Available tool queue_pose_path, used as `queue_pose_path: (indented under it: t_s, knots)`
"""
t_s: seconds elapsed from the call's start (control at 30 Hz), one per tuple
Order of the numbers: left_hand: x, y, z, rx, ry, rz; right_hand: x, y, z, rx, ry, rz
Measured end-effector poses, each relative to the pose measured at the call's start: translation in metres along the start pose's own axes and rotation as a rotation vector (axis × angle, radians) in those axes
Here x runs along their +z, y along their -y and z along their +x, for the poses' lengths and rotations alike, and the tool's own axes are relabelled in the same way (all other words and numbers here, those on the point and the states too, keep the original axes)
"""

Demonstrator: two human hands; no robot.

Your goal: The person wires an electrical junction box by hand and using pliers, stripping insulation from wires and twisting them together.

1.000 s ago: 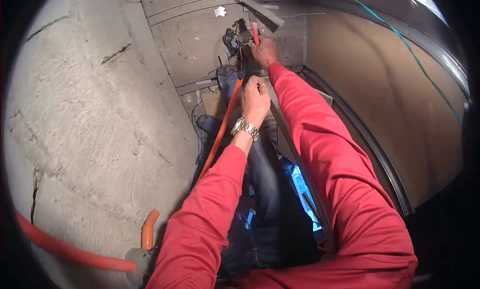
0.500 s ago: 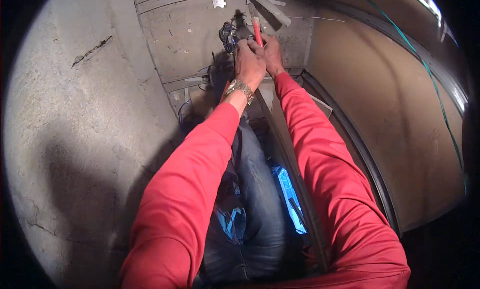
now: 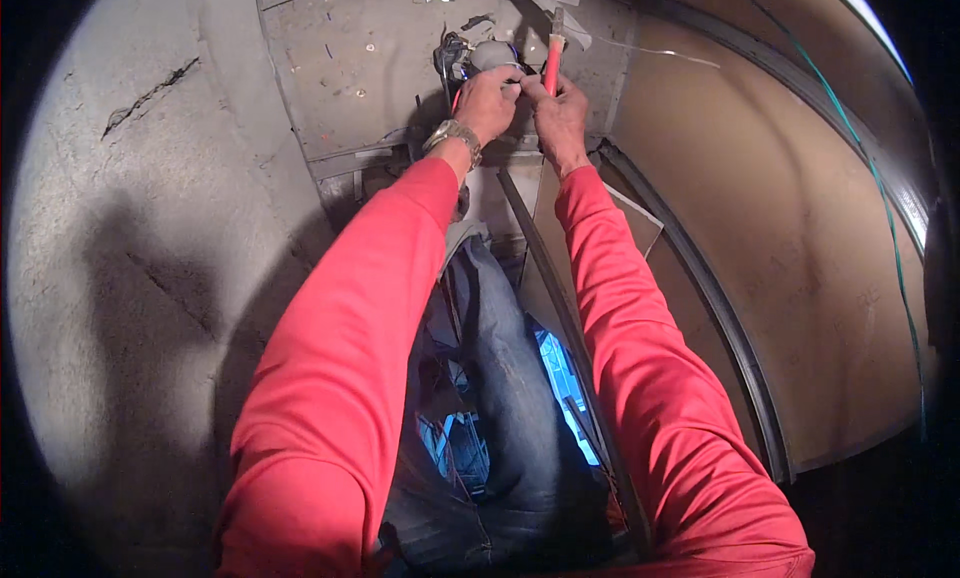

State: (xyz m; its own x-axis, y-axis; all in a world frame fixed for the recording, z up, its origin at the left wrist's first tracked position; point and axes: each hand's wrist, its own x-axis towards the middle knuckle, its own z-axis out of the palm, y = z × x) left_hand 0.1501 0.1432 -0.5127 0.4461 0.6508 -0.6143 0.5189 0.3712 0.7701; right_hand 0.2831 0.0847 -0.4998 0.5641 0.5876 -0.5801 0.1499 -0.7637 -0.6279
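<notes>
My left hand (image 3: 487, 103), with a metal watch (image 3: 453, 140) on its wrist, reaches up to a grey rounded part (image 3: 493, 56) on the far panel. Its thumb and finger are pinched close against my right hand's fingertips; what lies between them is too small to make out. My right hand (image 3: 562, 118) is closed around a red-handled tool (image 3: 553, 66), whose narrow metal end points up and away. Its exact kind does not show. Left of the rounded part hangs a dark bundle of wires (image 3: 451, 55).
A cracked concrete wall (image 3: 150, 208) rises on the left, a brown panel (image 3: 770, 238) on the right. A metal bar (image 3: 560, 278) slants between my arms beside my jeans-clad leg (image 3: 510, 358). Blue plastic (image 3: 565, 388) shows below. A green cord (image 3: 880, 203) hangs at the right.
My hands have moved slightly apart, uncovering the grey rounded part. The red-handled tool has shifted right with my right hand. The view has shifted a little.
</notes>
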Motion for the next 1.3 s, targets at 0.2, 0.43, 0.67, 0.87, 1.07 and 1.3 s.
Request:
queue_pose_path:
  t_s: [0.2, 0.43, 0.67, 0.87, 1.07, 1.3]
  knots:
    - [0.007, 0.019, 0.010, 0.132, -0.027, -0.081, -0.020, 0.015, 0.012, -0.139, -0.070, -0.112]
    - [0.025, 0.017, 0.019, -0.077, -0.104, -0.267, -0.069, 0.037, -0.023, -0.023, 0.293, -0.030]
    - [0.028, 0.030, 0.025, -0.086, -0.107, -0.337, -0.042, 0.008, -0.028, -0.005, 0.227, -0.196]
    - [0.012, 0.020, 0.015, -0.006, -0.062, -0.173, -0.007, 0.019, 0.016, -0.129, 0.132, -0.172]
    - [0.010, 0.025, 0.013, 0.090, -0.031, -0.237, -0.018, 0.021, 0.022, -0.043, 0.175, -0.190]
    - [0.026, 0.041, 0.027, -0.057, -0.139, -0.247, -0.031, 0.032, -0.021, 0.015, 0.349, 0.055]
